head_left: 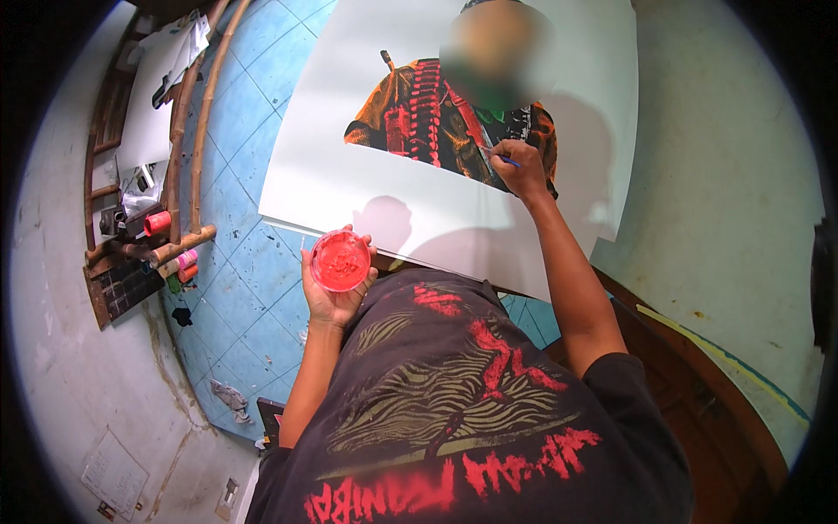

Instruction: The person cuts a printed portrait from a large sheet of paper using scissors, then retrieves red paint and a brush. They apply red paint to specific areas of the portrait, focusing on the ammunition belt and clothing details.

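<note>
In my left hand (330, 301) rests a round, clear-walled tub of red paint (340, 261), its open top facing up and my fingers wrapped round its side. My right hand (522, 171) pinches a thin paintbrush (509, 161) with a blue handle. The brush tip lies at the painted figure's chest, beside a red strap; whether it touches the surface I cannot tell. The large white sheet (314, 188) carries a painted half-length figure (454, 131) in orange, black, red and green. The figure's head is blurred. Shadows of my head and arm fall across the sheet.
A bamboo-framed rack (179, 148) stands at the left, with a red cup (157, 224) and several paint containers near its lower end. Blue floor tiles (236, 288) carry dark spots and a crumpled cloth (230, 399). A pale wall (724, 148) rises on the right.
</note>
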Action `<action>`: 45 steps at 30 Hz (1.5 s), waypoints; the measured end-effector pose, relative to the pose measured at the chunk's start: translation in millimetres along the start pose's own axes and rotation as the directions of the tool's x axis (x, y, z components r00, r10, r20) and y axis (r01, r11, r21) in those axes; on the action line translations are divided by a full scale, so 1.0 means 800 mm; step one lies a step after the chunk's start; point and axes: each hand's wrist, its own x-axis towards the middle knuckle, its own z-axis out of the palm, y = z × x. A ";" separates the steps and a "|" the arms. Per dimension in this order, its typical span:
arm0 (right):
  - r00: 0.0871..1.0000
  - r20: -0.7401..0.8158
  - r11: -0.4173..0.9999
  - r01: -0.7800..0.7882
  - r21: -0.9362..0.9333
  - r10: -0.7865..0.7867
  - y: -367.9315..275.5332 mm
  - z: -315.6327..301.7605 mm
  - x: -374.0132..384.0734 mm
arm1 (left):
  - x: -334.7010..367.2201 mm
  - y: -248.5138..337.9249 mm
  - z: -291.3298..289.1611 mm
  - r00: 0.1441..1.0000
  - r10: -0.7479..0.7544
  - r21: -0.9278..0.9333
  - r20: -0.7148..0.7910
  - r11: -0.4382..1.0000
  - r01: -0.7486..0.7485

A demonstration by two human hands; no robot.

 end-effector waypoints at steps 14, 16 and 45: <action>1.000 0.007 1.000 -0.002 -0.018 0.002 0.006 -0.012 -0.017 | 0.009 0.002 0.002 1.000 -0.013 0.007 0.015 1.000 0.013; 0.999 0.026 0.999 -0.022 -0.027 0.023 0.002 -0.016 -0.021 | 0.009 0.001 0.001 1.000 -0.015 0.003 0.015 1.000 0.015; 0.996 -0.027 0.991 -0.087 -0.098 0.084 0.001 -0.012 0.009 | 0.006 0.004 0.002 1.000 0.017 0.007 -0.002 1.000 -0.017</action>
